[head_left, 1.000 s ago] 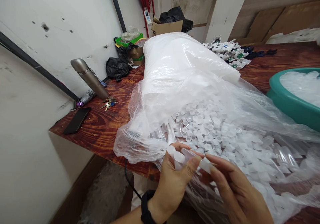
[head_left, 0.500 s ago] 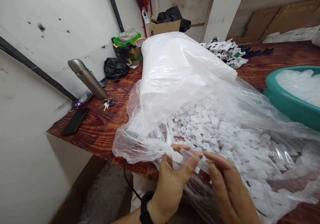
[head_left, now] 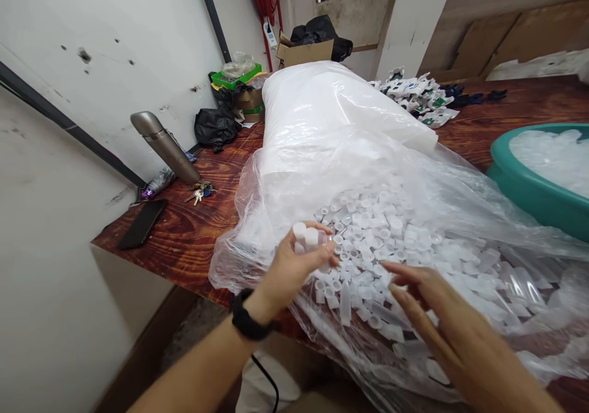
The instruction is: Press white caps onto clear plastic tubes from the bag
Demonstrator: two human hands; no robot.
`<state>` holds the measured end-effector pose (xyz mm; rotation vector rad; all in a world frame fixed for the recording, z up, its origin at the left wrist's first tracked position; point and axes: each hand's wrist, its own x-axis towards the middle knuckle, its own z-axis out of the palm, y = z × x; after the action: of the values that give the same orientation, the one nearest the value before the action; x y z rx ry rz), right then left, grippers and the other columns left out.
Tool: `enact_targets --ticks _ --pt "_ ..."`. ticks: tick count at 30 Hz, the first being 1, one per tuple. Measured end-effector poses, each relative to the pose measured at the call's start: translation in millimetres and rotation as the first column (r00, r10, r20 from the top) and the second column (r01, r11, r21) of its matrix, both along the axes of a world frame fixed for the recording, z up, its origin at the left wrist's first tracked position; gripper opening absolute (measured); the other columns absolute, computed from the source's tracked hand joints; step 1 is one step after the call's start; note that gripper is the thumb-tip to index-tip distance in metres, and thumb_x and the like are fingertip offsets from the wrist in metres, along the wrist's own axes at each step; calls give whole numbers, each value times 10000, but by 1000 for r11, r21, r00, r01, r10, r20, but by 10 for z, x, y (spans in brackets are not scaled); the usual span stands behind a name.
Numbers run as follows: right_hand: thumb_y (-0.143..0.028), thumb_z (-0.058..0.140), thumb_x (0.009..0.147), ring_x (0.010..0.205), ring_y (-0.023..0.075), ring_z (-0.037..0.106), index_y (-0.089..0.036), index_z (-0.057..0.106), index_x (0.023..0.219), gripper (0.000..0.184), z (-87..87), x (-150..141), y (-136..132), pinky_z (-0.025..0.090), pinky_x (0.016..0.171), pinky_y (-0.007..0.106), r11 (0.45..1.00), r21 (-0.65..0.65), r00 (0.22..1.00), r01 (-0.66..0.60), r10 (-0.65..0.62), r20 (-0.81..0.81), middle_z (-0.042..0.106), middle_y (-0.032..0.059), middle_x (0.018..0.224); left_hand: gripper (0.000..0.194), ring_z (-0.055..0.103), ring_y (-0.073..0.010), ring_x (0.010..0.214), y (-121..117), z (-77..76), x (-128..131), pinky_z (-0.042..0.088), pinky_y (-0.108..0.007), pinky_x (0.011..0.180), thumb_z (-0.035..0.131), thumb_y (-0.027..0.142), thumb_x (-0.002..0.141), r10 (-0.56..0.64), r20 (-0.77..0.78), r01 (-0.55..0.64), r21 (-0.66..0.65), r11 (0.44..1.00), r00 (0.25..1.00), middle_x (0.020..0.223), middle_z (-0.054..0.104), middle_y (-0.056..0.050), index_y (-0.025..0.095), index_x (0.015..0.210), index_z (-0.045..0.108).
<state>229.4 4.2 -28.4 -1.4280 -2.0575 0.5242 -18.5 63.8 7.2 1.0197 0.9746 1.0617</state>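
My left hand (head_left: pixel 288 272) is closed around a few small clear plastic tubes with white caps (head_left: pixel 311 237), held cap end up over the near left side of the pile. My right hand (head_left: pixel 442 308) is open, thumb and fingers apart, with nothing visible between them. It hovers over a spread of loose white plastic caps (head_left: pixel 363 223). Clear tubes lie among these caps, one tube (head_left: pixel 345 302) between my two hands. The caps lie at the mouth of a large clear plastic bag (head_left: pixel 313 112), which bulges white behind them.
A green basin (head_left: pixel 510 161) of translucent pieces stands at right. White and green parts (head_left: pixel 418 94) are heaped at the back. On the left lie a phone (head_left: pixel 142 224), keys (head_left: pixel 200 191) and a leaning metal flask (head_left: pixel 165 146). The table edge (head_left: pixel 161 272) runs along the near left.
My hands have moved apart. The left has gone up and forward with the capped tubes; the right has let go of the tube, opened and shifted right over the caps.
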Motion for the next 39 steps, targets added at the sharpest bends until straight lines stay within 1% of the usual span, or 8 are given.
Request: enact_targets --ticks 3,5,7,11,19,25,31,39 --pt "-462 428 1104 1139 310 739 -275 603 1433 417 -59 294 129 635 926 451 983 176 980 -52 16 198 712 125 1286 167 688 -175 818 399 131 -273 537 -273 743 711 232 914 -98 -597 302 251 920 796 948 718 -28 199 1078 711" --pt "-400 417 1105 1090 313 755 -240 649 1381 394 -103 390 190 649 877 452 963 226 954 -147 77 291 738 131 1232 304 690 -209 960 586 206 -337 552 -315 850 623 103 926 -5 -902 576 272 771 432 1104 697 -68 204 1202 706" --pt "-347 432 1096 1021 292 771 -229 692 1307 355 -123 412 228 660 827 417 951 231 940 -204 125 317 759 117 1174 382 687 -249 987 711 238 -313 550 -380 901 565 2 902 115 -983 728 181 661 141 1106 683 -108 166 1221 698" --pt "-339 466 1076 1010 270 781 -232 715 1268 332 -86 411 254 669 824 374 964 189 959 -188 139 248 774 108 1137 268 693 -294 907 846 192 -205 550 -442 864 554 -74 839 165 -986 769 121 628 21 1021 685 -152 116 954 704" --pt "-441 547 1048 1010 279 801 -280 718 1265 320 -59 532 285 676 858 391 994 47 984 -99 90 153 815 78 1129 243 709 -260 1097 607 234 -245 550 -345 926 706 135 915 179 -968 690 250 679 175 1181 732 -101 169 1141 621" --pt "-454 475 1083 983 260 799 -289 681 1294 338 -51 378 301 664 831 369 996 92 996 11 -20 89 781 77 1160 194 736 -180 859 63 209 -151 511 -247 736 754 339 921 -99 -753 461 288 839 650 991 783 0 228 1070 699" --pt "-379 484 1077 1121 275 759 -263 661 1361 354 -128 318 327 636 940 413 991 57 984 -121 112 137 771 98 1225 197 724 -205 944 -125 78 -106 491 -268 804 769 333 901 -191 -702 430 179 885 686 1045 780 -23 234 1066 728" --pt "-467 506 1090 1100 260 748 -291 629 1379 359 2 223 237 619 905 363 995 51 988 -81 74 135 714 91 1240 212 681 -172 864 -228 71 -125 495 -259 817 781 251 878 -215 -673 416 150 897 708 1017 761 -8 219 1079 721"
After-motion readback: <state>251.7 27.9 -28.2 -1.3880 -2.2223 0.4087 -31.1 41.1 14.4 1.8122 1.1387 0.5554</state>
